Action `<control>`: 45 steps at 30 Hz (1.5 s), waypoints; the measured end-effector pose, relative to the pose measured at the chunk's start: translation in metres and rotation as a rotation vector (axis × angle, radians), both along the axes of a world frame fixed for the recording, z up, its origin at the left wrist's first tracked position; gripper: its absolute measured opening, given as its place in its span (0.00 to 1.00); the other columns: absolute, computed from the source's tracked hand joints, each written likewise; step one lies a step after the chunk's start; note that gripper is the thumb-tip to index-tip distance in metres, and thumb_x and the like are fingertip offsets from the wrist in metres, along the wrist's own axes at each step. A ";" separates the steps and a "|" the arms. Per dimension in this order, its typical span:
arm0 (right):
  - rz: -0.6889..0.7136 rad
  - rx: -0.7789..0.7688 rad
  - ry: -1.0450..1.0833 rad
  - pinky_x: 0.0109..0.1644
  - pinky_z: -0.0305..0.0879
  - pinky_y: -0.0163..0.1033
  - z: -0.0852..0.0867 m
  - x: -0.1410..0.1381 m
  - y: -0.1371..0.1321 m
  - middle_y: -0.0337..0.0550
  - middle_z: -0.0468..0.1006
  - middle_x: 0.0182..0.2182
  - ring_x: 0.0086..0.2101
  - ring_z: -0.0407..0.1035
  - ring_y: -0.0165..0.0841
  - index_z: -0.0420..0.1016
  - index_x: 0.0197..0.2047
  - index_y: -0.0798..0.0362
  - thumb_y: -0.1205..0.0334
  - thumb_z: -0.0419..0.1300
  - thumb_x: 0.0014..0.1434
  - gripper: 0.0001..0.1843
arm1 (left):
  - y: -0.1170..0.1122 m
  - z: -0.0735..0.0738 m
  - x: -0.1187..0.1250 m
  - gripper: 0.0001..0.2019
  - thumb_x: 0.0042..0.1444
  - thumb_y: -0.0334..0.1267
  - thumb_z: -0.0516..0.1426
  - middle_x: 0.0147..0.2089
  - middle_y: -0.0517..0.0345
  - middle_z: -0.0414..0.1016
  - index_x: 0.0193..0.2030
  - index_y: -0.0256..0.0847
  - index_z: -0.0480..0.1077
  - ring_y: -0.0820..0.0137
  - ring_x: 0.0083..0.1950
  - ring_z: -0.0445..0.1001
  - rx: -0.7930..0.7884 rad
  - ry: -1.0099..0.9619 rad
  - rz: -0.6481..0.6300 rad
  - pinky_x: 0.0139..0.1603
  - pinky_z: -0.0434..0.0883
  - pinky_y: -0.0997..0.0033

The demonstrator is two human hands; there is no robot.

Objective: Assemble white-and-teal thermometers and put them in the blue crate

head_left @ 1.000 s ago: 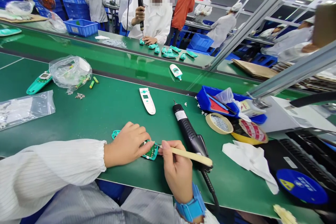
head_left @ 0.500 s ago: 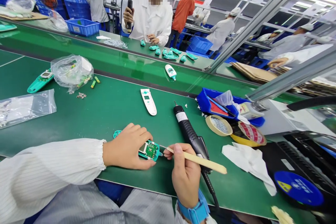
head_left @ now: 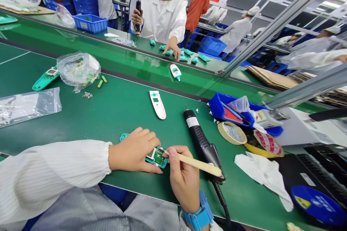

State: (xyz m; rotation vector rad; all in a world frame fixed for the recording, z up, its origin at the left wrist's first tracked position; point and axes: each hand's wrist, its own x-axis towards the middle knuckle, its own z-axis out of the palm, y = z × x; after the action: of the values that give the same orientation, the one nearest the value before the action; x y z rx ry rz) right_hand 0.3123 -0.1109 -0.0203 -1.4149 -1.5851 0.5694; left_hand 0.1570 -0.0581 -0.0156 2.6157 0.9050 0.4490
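My left hand (head_left: 134, 150) presses on a teal device housing (head_left: 155, 160) with a small green circuit board (head_left: 157, 156) set in it. My right hand (head_left: 183, 177) pinches a flat wooden stick (head_left: 199, 165), and its tip touches the board's edge. A blue wrist strap (head_left: 197, 211) circles my right wrist. To the right of that hand lies a black electric screwdriver (head_left: 202, 140) on the green mat (head_left: 81, 122). Farther forward lies a white device cover (head_left: 157, 104).
At the left are a teal device (head_left: 45, 78), a plastic bag of parts (head_left: 78, 69) and a flat bag (head_left: 29, 105). To the right are a blue tray (head_left: 230, 112), a tape roll (head_left: 232, 133) and a white cloth (head_left: 264, 180). A co-worker (head_left: 162, 11) works across the belt.
The stick's tip has moved left from beside the housing onto the board's edge. My right hand has closed in on my left. The co-worker's free hand has moved forward over the teal parts.
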 end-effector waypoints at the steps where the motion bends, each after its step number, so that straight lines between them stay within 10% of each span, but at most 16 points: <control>1: -0.001 0.002 0.000 0.26 0.60 0.32 0.000 0.000 0.000 0.37 0.67 0.23 0.24 0.62 0.27 0.64 0.29 0.53 0.59 0.48 0.60 0.11 | 0.000 0.000 0.000 0.27 0.46 0.62 0.50 0.35 0.56 0.66 0.39 0.38 0.64 0.68 0.36 0.62 0.007 0.003 -0.003 0.35 0.54 0.69; 29: -0.057 0.046 -0.197 0.26 0.54 0.34 0.005 -0.009 0.009 0.35 0.65 0.20 0.21 0.60 0.27 0.61 0.27 0.53 0.58 0.48 0.60 0.12 | -0.002 -0.002 0.002 0.26 0.50 0.59 0.46 0.36 0.53 0.66 0.39 0.35 0.63 0.65 0.37 0.62 0.083 0.106 -0.015 0.35 0.57 0.68; 36: -0.072 -0.025 0.186 0.28 0.58 0.33 0.003 -0.001 -0.017 0.35 0.65 0.21 0.24 0.61 0.26 0.62 0.26 0.53 0.57 0.47 0.61 0.14 | -0.003 0.001 -0.003 0.25 0.51 0.57 0.48 0.40 0.53 0.65 0.44 0.37 0.63 0.66 0.39 0.62 0.039 0.060 -0.055 0.38 0.58 0.69; 45: -0.086 -0.026 0.160 0.27 0.58 0.32 -0.006 0.001 -0.032 0.35 0.64 0.21 0.23 0.60 0.26 0.62 0.25 0.53 0.58 0.46 0.61 0.14 | -0.001 0.001 -0.004 0.25 0.51 0.56 0.50 0.40 0.52 0.66 0.45 0.36 0.63 0.66 0.40 0.62 0.007 0.049 -0.073 0.39 0.60 0.68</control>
State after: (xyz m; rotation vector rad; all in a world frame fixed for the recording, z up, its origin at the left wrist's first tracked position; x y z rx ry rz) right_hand 0.3135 -0.1431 -0.0263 -1.4126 -1.3887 0.6380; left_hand 0.1526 -0.0595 -0.0151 2.6666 0.8208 0.3713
